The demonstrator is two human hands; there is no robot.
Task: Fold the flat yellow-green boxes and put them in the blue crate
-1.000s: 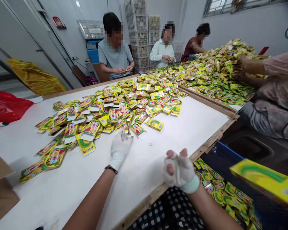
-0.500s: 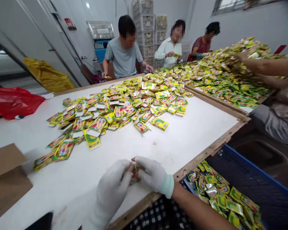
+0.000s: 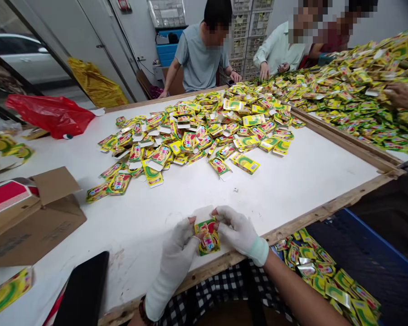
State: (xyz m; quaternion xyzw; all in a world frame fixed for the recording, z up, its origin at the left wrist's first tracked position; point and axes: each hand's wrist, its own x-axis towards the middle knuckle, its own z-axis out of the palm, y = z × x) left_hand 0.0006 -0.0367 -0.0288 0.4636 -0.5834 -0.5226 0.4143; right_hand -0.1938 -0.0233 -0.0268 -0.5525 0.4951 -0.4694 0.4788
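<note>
A small yellow-green printed carton [image 3: 209,239] is held between my two gloved hands near the table's front edge. Its colourful front is turned up towards me, and a pale flap stands out at its top end. My left hand [image 3: 180,253] pinches the left side of it, bare fingertips poking out of the white glove. On the opposite side, my right hand [image 3: 236,230] grips the carton's upper right edge with thumb and fingers. Beyond my hands spreads a loose pile of similar cartons [image 3: 190,140], many with white flaps sticking out.
A blue crate [image 3: 387,253] of cartons sits below the table's wooden edge [image 3: 329,199] at right. Left stand a cardboard box [image 3: 54,222], a black phone [image 3: 85,290] and a red bag [image 3: 54,115]. Several people work across the table [image 3: 279,190]; another hand [image 3: 404,96] reaches into the right-hand heap.
The carton, mostly hidden between my fingers before, now shows its printed front. My view has swung left and down. The co-worker in pale green has lowered their hands to the cartons.
</note>
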